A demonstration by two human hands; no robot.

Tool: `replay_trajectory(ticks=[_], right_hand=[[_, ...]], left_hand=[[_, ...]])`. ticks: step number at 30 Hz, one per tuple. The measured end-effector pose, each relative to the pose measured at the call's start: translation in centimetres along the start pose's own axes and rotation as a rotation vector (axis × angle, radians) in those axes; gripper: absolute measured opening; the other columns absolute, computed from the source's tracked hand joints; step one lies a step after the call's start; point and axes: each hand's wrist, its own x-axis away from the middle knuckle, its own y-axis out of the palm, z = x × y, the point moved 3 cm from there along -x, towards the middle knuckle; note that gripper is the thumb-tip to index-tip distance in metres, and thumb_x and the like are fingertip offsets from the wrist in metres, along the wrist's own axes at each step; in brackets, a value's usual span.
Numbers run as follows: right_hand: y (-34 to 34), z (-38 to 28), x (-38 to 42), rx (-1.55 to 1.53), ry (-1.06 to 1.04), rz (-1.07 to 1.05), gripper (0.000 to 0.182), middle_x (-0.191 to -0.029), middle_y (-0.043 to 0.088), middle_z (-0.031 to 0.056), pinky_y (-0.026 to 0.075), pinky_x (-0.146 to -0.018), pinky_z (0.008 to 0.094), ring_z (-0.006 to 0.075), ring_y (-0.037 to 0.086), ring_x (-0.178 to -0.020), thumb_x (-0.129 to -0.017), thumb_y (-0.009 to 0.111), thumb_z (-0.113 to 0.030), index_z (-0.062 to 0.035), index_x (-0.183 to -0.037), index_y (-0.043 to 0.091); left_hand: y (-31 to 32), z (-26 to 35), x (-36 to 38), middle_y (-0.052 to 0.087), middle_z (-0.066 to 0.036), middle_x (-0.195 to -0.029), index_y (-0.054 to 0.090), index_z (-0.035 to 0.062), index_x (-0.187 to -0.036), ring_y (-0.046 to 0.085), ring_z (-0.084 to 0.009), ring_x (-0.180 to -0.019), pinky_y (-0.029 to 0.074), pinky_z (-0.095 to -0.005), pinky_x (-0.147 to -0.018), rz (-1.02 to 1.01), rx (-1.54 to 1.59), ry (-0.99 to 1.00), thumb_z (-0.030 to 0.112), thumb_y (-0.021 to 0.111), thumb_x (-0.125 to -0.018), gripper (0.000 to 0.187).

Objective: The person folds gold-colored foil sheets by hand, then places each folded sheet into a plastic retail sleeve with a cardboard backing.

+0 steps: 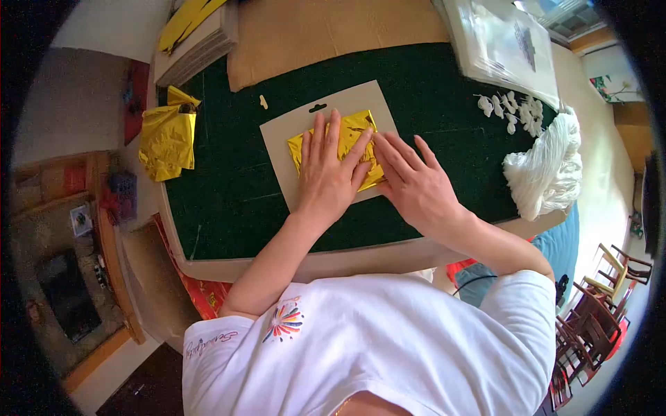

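Note:
A sheet of shiny gold foil [354,123] lies on a pale cardboard backing [277,139] that has a hanging slot near its top edge. My left hand [325,173] rests flat on the foil, fingers stretched out and pointing away from me. At the foil's right edge lies my right hand [420,184], its fingers extended over the foil and the card, thumb apart. The fingertips of both hands come close together near the foil's right side. Creases and dark reflections show on the foil around the fingers.
Crumpled gold foil [166,142] sits at the table's left edge, below a stack of cards [198,52]. Clear plastic bags [503,45] lie back right, above small white tied pieces [513,109] and a white thread bundle [548,170]. Brown cardboard [333,28] covers the back of the green tabletop [229,208].

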Motion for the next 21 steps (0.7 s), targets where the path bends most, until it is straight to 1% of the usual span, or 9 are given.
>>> replay_trajectory(ticks=[5, 7, 10, 12, 13, 14, 18, 20, 21], right_hand=[[-0.6, 1.4, -1.8, -0.03, 0.054, -0.087, 0.049, -0.15, 0.037, 0.0124, 0.027, -0.114, 0.0468, 0.027, 0.033, -0.14, -0.089, 0.057, -0.014, -0.0013, -0.136, 0.048], [-1.1, 1.9, -3.2, -0.007, 0.059, 0.092, 0.051, -0.149, 0.038, 0.013, 0.027, -0.114, 0.0474, 0.0283, 0.033, -0.14, -0.086, 0.058, -0.011, -0.0029, -0.136, 0.049], [0.6, 2.4, -3.9, 0.053, 0.075, 0.07, 0.054, -0.15, 0.037, 0.0115, 0.026, -0.114, 0.0475, 0.0278, 0.031, -0.142, -0.086, 0.056, -0.012, -0.0047, -0.139, 0.047], [1.0, 2.3, -4.1, 0.123, 0.073, 0.037, 0.054, -0.151, 0.036, 0.0109, 0.025, -0.115, 0.0476, 0.0273, 0.03, -0.142, -0.087, 0.055, -0.013, -0.0048, -0.139, 0.046], [1.0, 2.1, -4.1, 0.146, 0.088, 0.019, 0.054, -0.151, 0.036, 0.0103, 0.024, -0.115, 0.0475, 0.0265, 0.029, -0.143, -0.088, 0.054, -0.014, -0.0055, -0.14, 0.045], [0.9, 2.1, -4.1, 0.17, 0.104, 0.003, 0.054, -0.152, 0.036, 0.0098, 0.023, -0.116, 0.0473, 0.0257, 0.028, -0.143, -0.088, 0.054, -0.016, -0.0061, -0.14, 0.045], [0.7, 2.3, -4.3, 0.15, 0.112, -0.002, 0.052, -0.152, 0.035, 0.011, 0.025, -0.115, 0.0478, 0.0267, 0.031, -0.142, -0.09, 0.054, -0.013, -0.0059, -0.141, 0.045], [0.3, 3.3, -4.5, 0.044, 0.142, 0.04, 0.049, -0.152, 0.034, 0.0121, 0.028, -0.114, 0.0484, 0.0285, 0.034, -0.14, -0.093, 0.052, -0.01, -0.0057, -0.141, 0.043], [0.0, 3.2, -5.1, -0.015, 0.135, 0.13, 0.047, -0.151, 0.034, 0.0152, 0.031, -0.112, 0.0467, 0.0317, 0.036, -0.139, -0.095, 0.049, -0.007, -0.0056, -0.141, 0.042]], left_hand=[[-0.1, 0.0, -0.1, 0.021, -0.023, -0.155, 0.045, 0.0292, -0.143, 0.018, -0.0431, -0.144, 0.018, -0.0586, -0.114, 0.001, -0.01, -0.009, 0.031, 0.058, -0.095, 0.05], [0.0, 0.1, 0.0, 0.02, -0.022, -0.155, 0.045, 0.029, -0.143, 0.017, -0.0427, -0.144, 0.017, -0.0582, -0.114, -0.007, -0.006, -0.007, 0.032, 0.058, -0.095, 0.05], [0.0, -0.1, -0.1, 0.021, -0.022, -0.155, 0.044, 0.0311, -0.144, 0.017, -0.0418, -0.145, 0.016, -0.0576, -0.115, -0.043, -0.024, -0.021, 0.033, 0.057, -0.095, 0.05], [0.0, -0.1, 0.0, 0.021, -0.02, -0.155, 0.041, 0.026, -0.146, 0.017, -0.0404, -0.145, 0.016, -0.0565, -0.116, -0.023, -0.033, -0.006, 0.035, 0.057, -0.095, 0.054], [0.0, -0.1, 0.1, 0.021, -0.02, -0.155, 0.041, 0.026, -0.146, 0.017, -0.0404, -0.145, 0.016, -0.0565, -0.116, -0.027, -0.028, -0.013, 0.035, 0.057, -0.095, 0.054], [0.0, -0.1, 0.0, 0.022, -0.02, -0.155, 0.039, 0.0221, -0.147, 0.018, -0.0399, -0.145, 0.016, -0.0559, -0.116, -0.026, -0.001, -0.027, 0.036, 0.057, -0.095, 0.056], [0.0, -0.2, 0.1, 0.023, -0.02, -0.155, 0.036, 0.0121, -0.147, 0.019, -0.039, -0.145, 0.017, -0.0547, -0.116, -0.001, -0.015, -0.02, 0.036, 0.056, -0.095, 0.061], [0.0, -0.2, 0.0, 0.023, -0.02, -0.155, 0.036, 0.0127, -0.147, 0.02, -0.039, -0.145, 0.016, -0.0546, -0.116, 0.0, -0.015, -0.028, 0.036, 0.056, -0.095, 0.06], [0.0, -0.2, 0.0, 0.023, -0.02, -0.155, 0.036, 0.0134, -0.147, 0.02, -0.039, -0.144, 0.016, -0.0545, -0.116, -0.004, -0.016, -0.03, 0.036, 0.055, -0.096, 0.059]])
